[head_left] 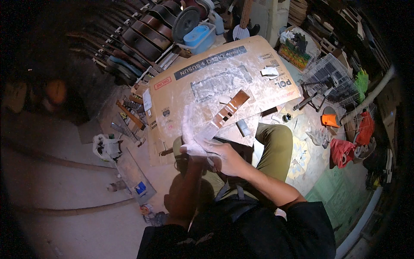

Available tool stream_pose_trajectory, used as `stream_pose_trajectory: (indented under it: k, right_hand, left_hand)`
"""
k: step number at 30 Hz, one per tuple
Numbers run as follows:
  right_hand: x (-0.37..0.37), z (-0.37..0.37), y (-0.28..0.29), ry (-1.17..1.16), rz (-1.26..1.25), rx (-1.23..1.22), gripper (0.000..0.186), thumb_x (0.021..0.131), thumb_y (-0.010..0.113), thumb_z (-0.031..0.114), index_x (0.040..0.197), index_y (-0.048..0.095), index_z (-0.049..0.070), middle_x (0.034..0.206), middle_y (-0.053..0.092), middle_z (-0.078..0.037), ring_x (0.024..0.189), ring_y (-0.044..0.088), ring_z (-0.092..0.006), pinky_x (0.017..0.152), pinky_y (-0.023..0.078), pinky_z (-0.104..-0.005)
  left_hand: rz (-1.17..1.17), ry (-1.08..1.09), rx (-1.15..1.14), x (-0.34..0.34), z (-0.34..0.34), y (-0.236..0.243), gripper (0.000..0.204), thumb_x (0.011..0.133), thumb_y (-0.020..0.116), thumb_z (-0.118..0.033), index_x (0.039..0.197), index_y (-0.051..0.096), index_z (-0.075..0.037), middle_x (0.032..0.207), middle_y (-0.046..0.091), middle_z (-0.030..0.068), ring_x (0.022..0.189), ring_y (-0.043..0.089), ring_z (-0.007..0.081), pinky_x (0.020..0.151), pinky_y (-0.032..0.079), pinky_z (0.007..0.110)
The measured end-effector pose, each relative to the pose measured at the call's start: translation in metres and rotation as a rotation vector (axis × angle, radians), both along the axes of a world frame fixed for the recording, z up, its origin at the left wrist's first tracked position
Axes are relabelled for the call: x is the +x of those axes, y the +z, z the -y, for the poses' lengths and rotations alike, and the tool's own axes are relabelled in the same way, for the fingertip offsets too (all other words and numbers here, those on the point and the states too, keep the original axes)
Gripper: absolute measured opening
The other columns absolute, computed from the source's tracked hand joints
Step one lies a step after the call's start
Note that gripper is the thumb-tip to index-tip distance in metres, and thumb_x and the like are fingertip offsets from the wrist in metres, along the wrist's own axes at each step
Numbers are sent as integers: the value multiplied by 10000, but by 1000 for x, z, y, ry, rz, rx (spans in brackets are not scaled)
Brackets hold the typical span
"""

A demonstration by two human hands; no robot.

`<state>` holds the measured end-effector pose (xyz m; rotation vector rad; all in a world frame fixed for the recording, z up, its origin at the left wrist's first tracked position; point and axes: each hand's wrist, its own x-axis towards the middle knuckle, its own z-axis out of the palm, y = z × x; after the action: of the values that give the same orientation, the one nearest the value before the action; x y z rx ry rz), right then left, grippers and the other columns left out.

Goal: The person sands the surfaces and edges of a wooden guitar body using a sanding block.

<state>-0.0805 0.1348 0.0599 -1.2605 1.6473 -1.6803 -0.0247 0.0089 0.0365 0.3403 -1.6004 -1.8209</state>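
Note:
My left hand (189,134) is coated in pale dust, its fingers stretched away from me over the near left part of a cardboard sheet (177,99). My right hand (225,159) meets it at the palm and wrist, fingers bent inward; what they grip, if anything, is hidden. Just beyond the hands lies a long narrow strip (236,102), glossy brown at its far end, slotted midway and whitish at its near end. Whether a hand touches that near end I cannot tell. A small dark grey block (243,128) sits right of the strip.
A crumpled white piece (270,72) lies on the dusty cardboard. Several guitar bodies (148,32) stand at the far left near a blue tub (200,36). Rightward are a wire cage (330,77), an orange object (330,120) and a red bag (342,152). A board (134,175) lies at left.

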Motion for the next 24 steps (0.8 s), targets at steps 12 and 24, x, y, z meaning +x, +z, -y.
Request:
stream_pose_trajectory:
  k: [12,24]
  right_hand:
    - [-28,-12,-53,-132,-123,198,598,769,431,-151,1326,571,13,1362,548,-231,1243,560,-361,1080,426,-363]
    - [-12,-6,-13,-37,-22,72,584,792,511,-98,1358,548,42,1394,517,-220,1261,548,-339,1078,431,-356]
  left_hand:
    - [-6,-13,-11,-10,-5,-1,932,906,154,-743,1525,261,-55,1557,354,161,1465,272,262,1215,124,406]
    - [19,33,-63,-13,0,1,1008,869,142,-805,1525,259,-49,1556,353,168,1465,271,266,1216,117,409]
